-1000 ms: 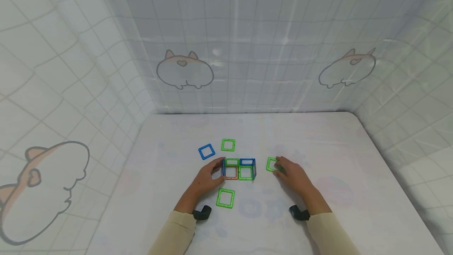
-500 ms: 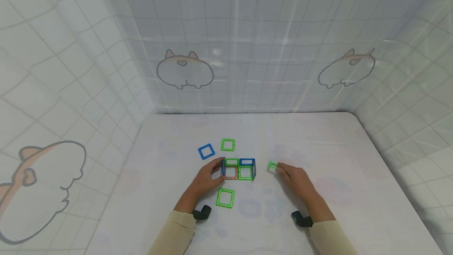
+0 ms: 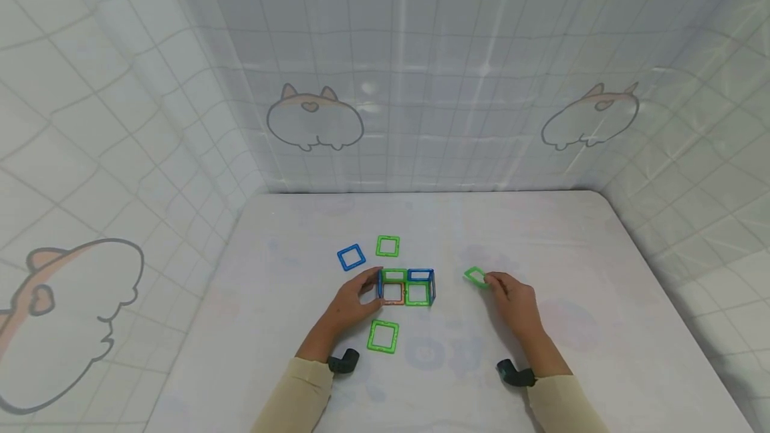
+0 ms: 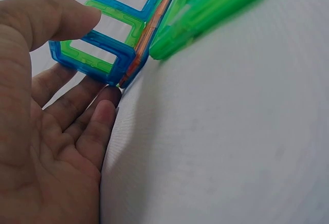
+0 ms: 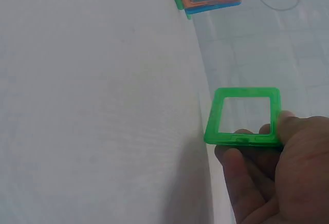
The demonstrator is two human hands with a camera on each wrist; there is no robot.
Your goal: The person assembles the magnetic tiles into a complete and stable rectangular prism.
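Note:
A box-like structure of magnetic tiles stands mid-table in the head view, with blue and green upright walls and an orange and a green square in its base. My left hand holds its left end between thumb and fingers; the left wrist view shows the thumb by the top edge of a blue tile. To the right, my right hand pinches a green square magnetic tile by one corner. In the right wrist view that green tile appears tilted, apart from the structure.
Behind the structure lie a loose blue square tile and a green one. Another green tile lies in front, near my left wrist. The white table meets grid-patterned curtains at the back and sides.
My right hand has picked the green tile up from the table, turned it and drawn it slightly right. My left hand and the structure have stayed in place.

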